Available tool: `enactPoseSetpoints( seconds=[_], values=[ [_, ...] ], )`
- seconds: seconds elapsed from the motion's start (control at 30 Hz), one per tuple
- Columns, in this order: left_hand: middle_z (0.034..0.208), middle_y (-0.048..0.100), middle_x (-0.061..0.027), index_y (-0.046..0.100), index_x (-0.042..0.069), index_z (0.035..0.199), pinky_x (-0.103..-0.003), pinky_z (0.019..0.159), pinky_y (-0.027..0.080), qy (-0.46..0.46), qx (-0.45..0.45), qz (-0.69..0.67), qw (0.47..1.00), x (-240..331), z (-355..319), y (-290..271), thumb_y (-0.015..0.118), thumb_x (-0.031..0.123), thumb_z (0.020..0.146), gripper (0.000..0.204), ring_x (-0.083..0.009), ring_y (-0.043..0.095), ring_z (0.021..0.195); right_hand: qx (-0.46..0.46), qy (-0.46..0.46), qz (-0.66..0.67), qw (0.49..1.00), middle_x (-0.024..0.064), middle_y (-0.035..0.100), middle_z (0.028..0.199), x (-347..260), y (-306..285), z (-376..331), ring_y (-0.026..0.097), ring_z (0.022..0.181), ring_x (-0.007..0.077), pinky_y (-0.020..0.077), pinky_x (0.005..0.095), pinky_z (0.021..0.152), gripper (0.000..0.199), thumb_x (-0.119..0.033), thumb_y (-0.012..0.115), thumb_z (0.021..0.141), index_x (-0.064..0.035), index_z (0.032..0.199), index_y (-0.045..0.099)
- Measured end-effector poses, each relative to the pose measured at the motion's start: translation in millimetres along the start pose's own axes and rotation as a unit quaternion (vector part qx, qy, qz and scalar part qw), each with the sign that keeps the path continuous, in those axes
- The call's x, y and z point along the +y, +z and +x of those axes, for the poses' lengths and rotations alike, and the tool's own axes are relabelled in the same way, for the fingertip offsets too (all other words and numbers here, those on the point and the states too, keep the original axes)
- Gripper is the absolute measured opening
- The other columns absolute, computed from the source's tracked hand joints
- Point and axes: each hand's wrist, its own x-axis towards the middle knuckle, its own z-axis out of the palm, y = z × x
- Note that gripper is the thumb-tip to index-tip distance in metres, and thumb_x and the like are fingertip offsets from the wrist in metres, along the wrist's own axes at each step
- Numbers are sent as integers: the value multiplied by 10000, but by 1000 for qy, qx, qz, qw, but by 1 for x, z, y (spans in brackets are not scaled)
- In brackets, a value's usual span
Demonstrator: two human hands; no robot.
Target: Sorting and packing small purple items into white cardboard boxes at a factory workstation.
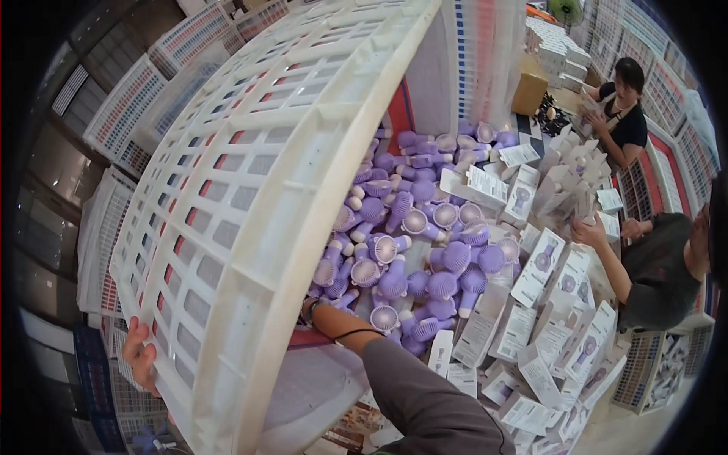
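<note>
1. White lattice crate [250,189]: tipped up on edge, filling the left and centre; I judge it is being emptied.
2. My left hand [139,356]: fingers curled around its near-left rim.
3. My right hand [309,309]: hidden behind the crate; grip cannot be told.
4. Purple handheld fans [413,250]: heaped to the right, white boxes [538,265] beyond; next, lifting the crate clear calls for a firm two-handed hold.

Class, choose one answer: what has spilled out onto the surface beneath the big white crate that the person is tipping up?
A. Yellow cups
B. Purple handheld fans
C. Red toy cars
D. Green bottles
B: a heap of purple handheld fans lies under the tilted white lattice crate, beside white cartons.
</note>
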Motion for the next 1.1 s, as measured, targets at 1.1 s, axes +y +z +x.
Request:
enactPoseSetpoints(
  seconds=[1.1],
  values=[
    [1160,504,-256,457,-36,1127,-476,991,418,168,-892,420,-24,-25,-5,-38,558,252,888,388,-351,522,1106,-256,164,-291,907,7,633,826,234,-97,-339,525,997,189,335,513,923,237,-291,552,770,-198,931,699]
  ],
)
